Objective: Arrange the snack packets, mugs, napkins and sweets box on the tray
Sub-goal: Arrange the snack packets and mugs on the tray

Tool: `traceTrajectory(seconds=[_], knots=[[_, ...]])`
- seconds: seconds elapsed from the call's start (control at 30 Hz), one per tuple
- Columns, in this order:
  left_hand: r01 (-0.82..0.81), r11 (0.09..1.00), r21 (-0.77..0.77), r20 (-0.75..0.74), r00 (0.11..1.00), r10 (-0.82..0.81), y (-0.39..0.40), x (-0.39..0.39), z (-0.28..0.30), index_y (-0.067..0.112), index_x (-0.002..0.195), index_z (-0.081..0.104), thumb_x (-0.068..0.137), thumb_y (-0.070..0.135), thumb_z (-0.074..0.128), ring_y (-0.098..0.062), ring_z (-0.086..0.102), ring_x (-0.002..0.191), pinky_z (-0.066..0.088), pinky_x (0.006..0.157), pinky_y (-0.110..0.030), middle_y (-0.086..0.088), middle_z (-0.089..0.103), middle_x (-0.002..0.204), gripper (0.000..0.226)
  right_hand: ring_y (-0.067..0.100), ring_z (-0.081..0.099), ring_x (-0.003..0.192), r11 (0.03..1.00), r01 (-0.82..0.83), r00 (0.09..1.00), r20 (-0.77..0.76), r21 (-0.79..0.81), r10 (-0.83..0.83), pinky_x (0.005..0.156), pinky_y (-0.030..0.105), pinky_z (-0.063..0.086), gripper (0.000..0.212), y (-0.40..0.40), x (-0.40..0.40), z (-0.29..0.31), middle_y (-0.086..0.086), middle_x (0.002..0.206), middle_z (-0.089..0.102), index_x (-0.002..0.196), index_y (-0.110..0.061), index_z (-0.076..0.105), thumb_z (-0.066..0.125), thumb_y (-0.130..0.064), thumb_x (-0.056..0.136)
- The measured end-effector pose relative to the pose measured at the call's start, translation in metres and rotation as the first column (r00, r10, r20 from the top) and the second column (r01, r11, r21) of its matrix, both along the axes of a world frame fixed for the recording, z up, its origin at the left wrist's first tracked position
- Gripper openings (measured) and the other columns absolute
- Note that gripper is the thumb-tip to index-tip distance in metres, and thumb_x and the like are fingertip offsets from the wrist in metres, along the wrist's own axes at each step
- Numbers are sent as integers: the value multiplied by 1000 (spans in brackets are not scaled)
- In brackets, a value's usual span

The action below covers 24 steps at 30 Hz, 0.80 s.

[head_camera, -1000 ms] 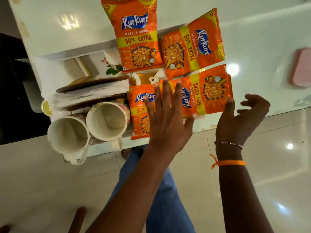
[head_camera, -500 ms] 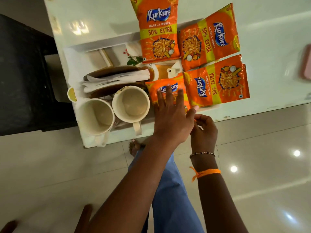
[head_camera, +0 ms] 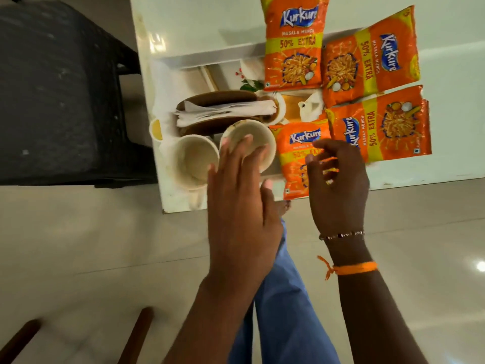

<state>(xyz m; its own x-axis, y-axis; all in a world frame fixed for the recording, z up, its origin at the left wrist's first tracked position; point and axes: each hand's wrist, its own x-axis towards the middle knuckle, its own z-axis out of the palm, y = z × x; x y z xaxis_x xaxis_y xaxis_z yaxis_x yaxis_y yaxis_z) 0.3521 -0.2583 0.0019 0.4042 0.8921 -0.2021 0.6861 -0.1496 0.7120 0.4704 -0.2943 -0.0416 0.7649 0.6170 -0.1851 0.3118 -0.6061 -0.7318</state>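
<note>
Left hand (head_camera: 241,195) hovers over the right mug (head_camera: 256,137), fingers (head_camera: 245,148) released, apparently to reposition it. Right hand (head_camera: 338,179), fingers loosely curled and empty, steadies nothing above the nearest snack packet (head_camera: 294,153).

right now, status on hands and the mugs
Left hand open, fingertips over the right mug. Right hand open above the near snack packet. Left mug untouched. Nothing blocking.

Bright indoor light; glare spots on glossy floor (head_camera: 481,266); hands motion-blurred; wide-angle bending at edges.
</note>
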Motion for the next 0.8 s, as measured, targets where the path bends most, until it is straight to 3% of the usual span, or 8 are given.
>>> traceTrajectory(seconds=[0.13, 0.23, 0.3, 0.4, 0.6, 0.7, 0.77, 0.8], knots=[[-375, 927, -20, -163, 916, 367, 16, -30, -11, 15, 143, 25, 86, 12, 57, -26, 31, 137, 35, 110, -40, -11, 26, 149, 65, 25, 57, 90, 966, -230, 973, -41, -122, 226, 77, 24, 42, 44, 38, -11, -10, 12, 104, 61, 126, -14, 50, 59, -11, 83], [-574, 808, -133, -323, 796, 512, 37, -50, -30, 17, 146, 17, 89, 27, 55, -29, 41, 129, 40, 98, -39, -12, 33, 145, 70, 32, 58, 99, 930, -306, 950, -6, -202, 311, 81, 30, 38, 42, 49, -15, -18, 18, 107, 64, 124, -15, 53, 57, -13, 83], [-575, 781, -244, -305, 810, 501, 48, -60, -42, 18, 143, 28, 93, 28, 48, -29, 48, 124, 40, 94, -36, -9, 47, 139, 55, 35, 56, 101, 912, -339, 934, 30, -229, 355, 79, 29, 35, 40, 52, -16, -21, 21, 109, 63, 121, -12, 58, 56, -10, 81], [-476, 839, -263, -270, 871, 410, 52, -66, -47, 13, 128, 50, 94, 19, 44, -24, 58, 106, 45, 85, -33, -11, 61, 121, 35, 36, 55, 100, 892, -370, 918, 46, -262, 394, 75, 27, 32, 36, 52, -13, -21, 24, 108, 60, 115, -10, 62, 56, -8, 80], [-479, 830, -286, -228, 875, 427, 52, -61, -47, 6, 116, 57, 90, 15, 47, -32, 63, 98, 53, 87, -48, -17, 65, 110, 29, 34, 55, 98, 883, -367, 919, 35, -292, 393, 61, 13, 21, 34, 45, -10, -18, 23, 108, 62, 114, -8, 64, 58, -8, 81], [-440, 847, -300, -203, 897, 393, 52, -66, -50, 7, 118, 56, 92, 19, 50, -26, 63, 97, 54, 85, -40, -13, 64, 111, 30, 32, 54, 103, 854, -404, 904, -3, -328, 427, 68, 14, 27, 35, 46, -7, -15, 20, 112, 61, 118, -12, 61, 59, -14, 83], [-400, 874, -276, -242, 909, 339, 54, -70, -53, 13, 119, 55, 93, 33, 49, -17, 58, 91, 49, 74, -25, -5, 63, 107, 34, 30, 53, 106, 821, -435, 885, -8, -369, 465, 81, 26, 37, 39, 47, -3, -10, 18, 116, 59, 122, -16, 57, 61, -25, 84], [-399, 882, -251, -260, 905, 336, 56, -70, -53, 17, 120, 55, 93, 41, 46, -14, 55, 90, 42, 68, -19, -2, 61, 105, 38, 27, 53, 104, 828, -430, 886, 10, -359, 464, 80, 26, 36, 40, 49, 1, -8, 17, 116, 57, 122, -17, 56, 61, -30, 84]])
